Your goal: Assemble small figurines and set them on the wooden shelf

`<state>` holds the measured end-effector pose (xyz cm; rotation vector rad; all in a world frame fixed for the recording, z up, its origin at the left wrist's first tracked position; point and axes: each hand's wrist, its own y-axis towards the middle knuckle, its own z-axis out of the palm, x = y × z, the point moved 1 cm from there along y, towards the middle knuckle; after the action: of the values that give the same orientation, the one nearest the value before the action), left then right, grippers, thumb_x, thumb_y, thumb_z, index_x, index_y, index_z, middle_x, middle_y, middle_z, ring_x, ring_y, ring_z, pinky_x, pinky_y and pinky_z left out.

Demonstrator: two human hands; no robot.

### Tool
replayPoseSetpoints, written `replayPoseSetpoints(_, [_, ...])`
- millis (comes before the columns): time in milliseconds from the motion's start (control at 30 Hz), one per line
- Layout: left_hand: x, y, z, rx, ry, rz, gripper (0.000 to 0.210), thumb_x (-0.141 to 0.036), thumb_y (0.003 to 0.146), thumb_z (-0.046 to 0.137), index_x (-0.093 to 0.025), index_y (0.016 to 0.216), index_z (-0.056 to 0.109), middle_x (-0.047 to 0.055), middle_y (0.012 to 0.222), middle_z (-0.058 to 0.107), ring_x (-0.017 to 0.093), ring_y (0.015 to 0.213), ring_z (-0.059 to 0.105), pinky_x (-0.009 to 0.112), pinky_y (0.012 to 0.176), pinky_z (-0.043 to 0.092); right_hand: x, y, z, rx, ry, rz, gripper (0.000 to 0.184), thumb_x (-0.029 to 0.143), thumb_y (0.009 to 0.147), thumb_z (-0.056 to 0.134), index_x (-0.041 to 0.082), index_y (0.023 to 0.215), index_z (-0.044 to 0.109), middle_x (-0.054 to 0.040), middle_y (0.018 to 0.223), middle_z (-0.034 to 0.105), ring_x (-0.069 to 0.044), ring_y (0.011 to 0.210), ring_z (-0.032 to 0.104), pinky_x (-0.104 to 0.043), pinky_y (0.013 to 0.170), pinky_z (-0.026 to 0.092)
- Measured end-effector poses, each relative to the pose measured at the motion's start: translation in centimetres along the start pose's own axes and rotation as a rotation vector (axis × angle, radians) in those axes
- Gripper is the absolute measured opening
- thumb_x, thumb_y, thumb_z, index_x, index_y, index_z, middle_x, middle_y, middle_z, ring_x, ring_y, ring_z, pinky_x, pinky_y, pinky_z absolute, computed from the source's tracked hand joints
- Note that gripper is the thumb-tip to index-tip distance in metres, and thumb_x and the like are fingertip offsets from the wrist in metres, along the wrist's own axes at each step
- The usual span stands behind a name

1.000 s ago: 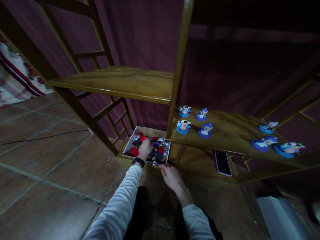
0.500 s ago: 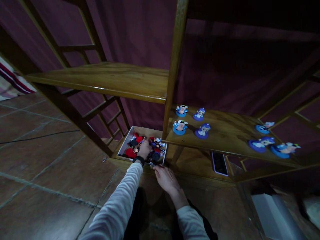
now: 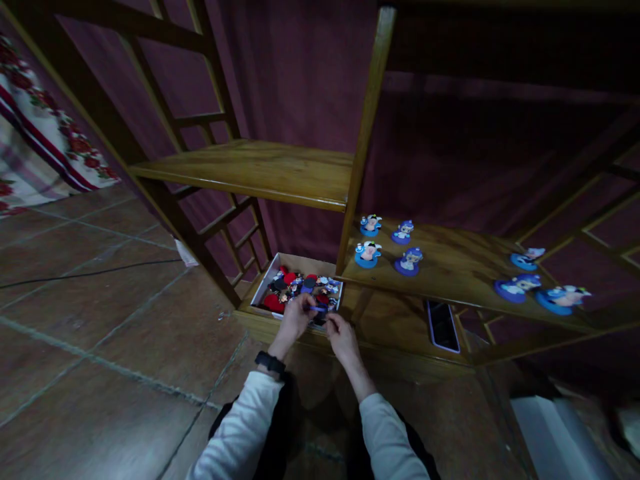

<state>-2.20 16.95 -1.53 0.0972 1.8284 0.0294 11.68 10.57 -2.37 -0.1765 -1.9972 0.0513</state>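
Over the front edge of a white open box (image 3: 273, 270), my left hand (image 3: 296, 319) pinches a small figurine with a blue-purple base (image 3: 317, 309). Its fingers cover most of the figurine. My right hand (image 3: 343, 335) is just to the right, thumb and fingers pinched together beside the figurine; whatever they hold is too small and dark to make out. Inside the box lie several jumbled figurines (image 3: 290, 280) with red, black and blue bases.
The box sits on the low ledge of a wooden shelf unit (image 3: 250, 167). Several figurines (image 3: 408, 260) on blue and purple bases stand or lie along the right shelf (image 3: 450, 267). A dark tray with a pale rim (image 3: 443, 325) rests below. A cable (image 3: 100, 270) crosses the tiled floor.
My left hand has come up out of the box with the figurine. My right hand has left the box's front edge and risen beside it. The view has shifted slightly left.
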Motion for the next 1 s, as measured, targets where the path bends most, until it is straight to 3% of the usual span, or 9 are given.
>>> replayPoseSetpoints(133, [-0.1,-2.3,0.1,0.171,0.046,0.126,0.016,-0.005,0.059,0.054,-0.016,0.069,0.056,-0.001,0.074,0.06,0.013,0.072,0.056,0.026,0.071,0.045,-1.0,0.9,1.4,-0.08,0.496,0.144,0.044,0.05,0.081,0.041,0.018,0.107,0.057,-0.0058,0.084,0.067,-0.015,0.061,0.062,-0.028,0.056,0.053])
replayPoseSetpoints(233, [-0.3,-2.1,0.3,0.256,-0.023,0.151,0.018,-0.003,0.059,0.051,-0.016,0.068,0.059,0.001,0.075,0.06,0.013,0.074,0.057,0.027,0.074,0.046,-1.1,1.2,2.2,-0.11,0.663,0.151,0.044,0.05,0.07,0.056,0.016,0.097,0.062,-0.0065,0.087,0.067,-0.016,0.067,0.063,-0.029,0.058,0.054])
replayPoseSetpoints(300, [-0.4,-1.7,0.3,0.171,-0.128,0.071,0.02,-0.002,0.059,0.051,-0.016,0.071,0.06,0.002,0.077,0.061,0.013,0.076,0.058,0.028,0.075,0.047,-1.0,1.3,2.5,-0.132,0.695,0.16,0.042,0.047,0.065,0.061,0.016,0.093,0.063,-0.0066,0.091,0.066,-0.017,0.071,0.063,-0.029,0.059,0.055])
replayPoseSetpoints(400, [-0.3,-1.5,0.5,-0.02,-0.31,-0.256,0.016,-0.013,0.065,0.058,-0.015,0.08,0.061,0.003,0.074,0.062,0.013,0.068,0.059,0.03,0.067,0.05,-0.7,1.5,2.7,-0.167,0.665,0.149,0.037,0.043,0.064,0.062,0.017,0.092,0.064,-0.0066,0.098,0.065,-0.019,0.079,0.063,-0.03,0.062,0.055])
replayPoseSetpoints(500, [-0.4,-1.9,1.0,-0.03,-0.502,-0.534,0.018,-0.025,0.066,0.066,-0.015,0.079,0.059,0.004,0.069,0.062,0.015,0.06,0.06,0.031,0.058,0.052,-0.3,2.1,2.6,-0.182,0.585,0.071,0.034,0.041,0.067,0.059,0.018,0.092,0.064,-0.0064,0.098,0.066,-0.02,0.087,0.062,-0.032,0.07,0.053])
replayPoseSetpoints(633, [-0.9,-1.4,0.8,-0.005,-0.66,-0.609,0.019,-0.015,0.059,0.073,-0.013,0.071,0.058,0.004,0.062,0.062,0.015,0.057,0.062,0.029,0.055,0.054,0.5,3.7,2.9,-0.173,0.468,-0.027,0.033,0.041,0.073,0.053,0.017,0.094,0.063,-0.0059,0.096,0.067,-0.018,0.089,0.061,-0.032,0.079,0.05])
replayPoseSetpoints(767, [-0.8,1.0,-2.8,-0.308,-0.8,-0.558,0.009,-0.007,0.069,0.06,-0.012,0.076,0.056,0.006,0.068,0.064,0.016,0.064,0.065,0.028,0.059,0.056,1.7,6.2,3.9,-0.107,0.309,-0.057,0.035,0.04,0.083,0.039,0.018,0.101,0.06,-0.0051,0.095,0.066,-0.016,0.085,0.062,-0.029,0.075,0.05])
replayPoseSetpoints(900, [0.1,2.7,-6.9,-0.614,-0.956,-0.501,0.014,-0.003,0.07,0.051,-0.013,0.079,0.054,0.005,0.072,0.063,0.017,0.071,0.066,0.029,0.064,0.056,3.3,8.5,5.3,-0.042,-0.187,-0.142,0.025,0.027,0.084,0.041,0.023,0.095,0.063,-0.0019,0.097,0.065,-0.015,0.091,0.058,-0.028,0.084,0.043])
replayPoseSetpoints(1000, [0.5,3.0,-8.1,-0.729,-1.009,-0.505,0.016,-0.001,0.069,0.049,-0.014,0.077,0.052,0.004,0.073,0.062,0.017,0.072,0.066,0.03,0.066,0.057,4.6,9.5,6.7,-0.009,-0.525,-0.199,0.025,0.024,0.085,0.041,0.022,0.092,0.065,-0.0057,0.102,0.062,-0.017,0.1,0.053,-0.028,0.09,0.037])
